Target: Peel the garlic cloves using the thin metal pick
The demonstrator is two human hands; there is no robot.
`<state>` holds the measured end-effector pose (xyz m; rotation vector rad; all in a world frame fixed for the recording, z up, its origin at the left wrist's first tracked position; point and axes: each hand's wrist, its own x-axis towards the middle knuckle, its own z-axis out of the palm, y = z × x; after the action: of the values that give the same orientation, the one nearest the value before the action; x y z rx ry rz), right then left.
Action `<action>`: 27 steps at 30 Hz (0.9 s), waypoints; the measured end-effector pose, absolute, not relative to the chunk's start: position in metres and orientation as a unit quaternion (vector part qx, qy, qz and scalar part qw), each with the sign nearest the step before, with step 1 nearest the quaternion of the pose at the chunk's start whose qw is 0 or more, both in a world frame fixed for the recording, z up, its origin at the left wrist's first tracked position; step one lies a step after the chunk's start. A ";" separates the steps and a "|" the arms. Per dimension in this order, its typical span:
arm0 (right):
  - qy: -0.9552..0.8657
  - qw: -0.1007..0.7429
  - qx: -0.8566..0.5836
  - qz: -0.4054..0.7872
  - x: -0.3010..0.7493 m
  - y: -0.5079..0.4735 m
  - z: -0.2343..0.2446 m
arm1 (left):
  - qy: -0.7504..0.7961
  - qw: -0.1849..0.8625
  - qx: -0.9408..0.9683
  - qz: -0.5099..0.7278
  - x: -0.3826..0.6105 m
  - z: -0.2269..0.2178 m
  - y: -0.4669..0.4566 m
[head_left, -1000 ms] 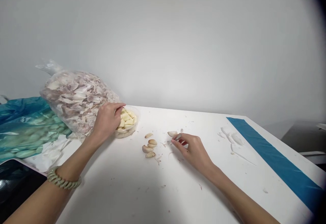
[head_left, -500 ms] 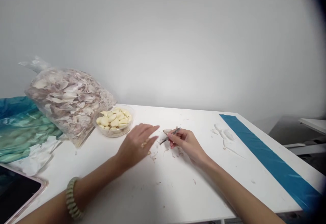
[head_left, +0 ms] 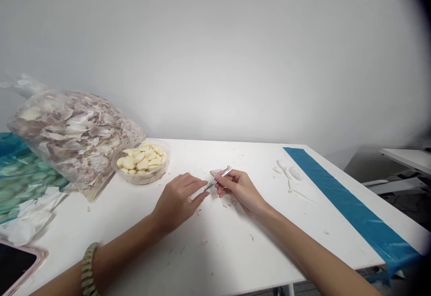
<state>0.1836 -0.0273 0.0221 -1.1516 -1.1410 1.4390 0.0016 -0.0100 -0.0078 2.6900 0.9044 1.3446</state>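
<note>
My right hand (head_left: 237, 187) is closed on a slim pointed metal tool (head_left: 218, 178), a small knife or tweezers by its look. Beyond its fingers shows a whitish garlic clove (head_left: 214, 171) with a brown edge; whether the fingers also touch it, I cannot tell. My left hand (head_left: 178, 199) is at the tool's lower tip, thumb and forefinger apart on either side of it. A small yellowish bit (head_left: 189, 200) shows under the left fingers, too small to name. Left of the hands stands a clear round tub (head_left: 143, 178) of peeled garlic cloves (head_left: 143, 158).
A large clear bag of garlic skins (head_left: 77, 130) leans at the back left. Next to it are a blue-green bag (head_left: 27, 175), crumpled tissue (head_left: 33, 211) and a dark-screened tablet (head_left: 15, 264). Skin scraps lie on the white table (head_left: 235, 260); blue tape (head_left: 340, 197) runs along its right side.
My left hand has come to the tool's tip, its thumb and forefinger nearer together. The tool has turned to show a brighter face. The view has shifted slightly.
</note>
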 end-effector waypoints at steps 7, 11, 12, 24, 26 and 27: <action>-0.475 0.474 -0.455 0.586 0.187 -0.027 0.024 | 0.307 0.033 0.851 0.424 -0.001 -0.009 -0.010; -0.479 0.470 -0.458 0.582 0.190 -0.026 0.025 | 0.303 0.036 0.851 0.428 -0.003 -0.009 -0.010; -0.484 0.468 -0.457 0.581 0.191 -0.026 0.025 | 0.297 0.033 0.851 0.432 -0.004 -0.009 -0.009; -0.514 0.447 -0.476 0.556 0.192 -0.023 0.026 | 0.277 0.009 0.873 0.401 0.000 -0.005 -0.012; -0.515 0.453 -0.477 0.549 0.193 -0.022 0.026 | 0.287 0.013 0.873 0.395 0.000 -0.005 -0.012; -0.516 0.456 -0.480 0.544 0.193 -0.023 0.027 | 0.291 0.017 0.873 0.392 -0.001 -0.005 -0.012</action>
<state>0.1933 -0.0226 0.0266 -1.1827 -1.2723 1.3428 -0.0006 -0.0119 -0.0054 2.7130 0.9059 1.2175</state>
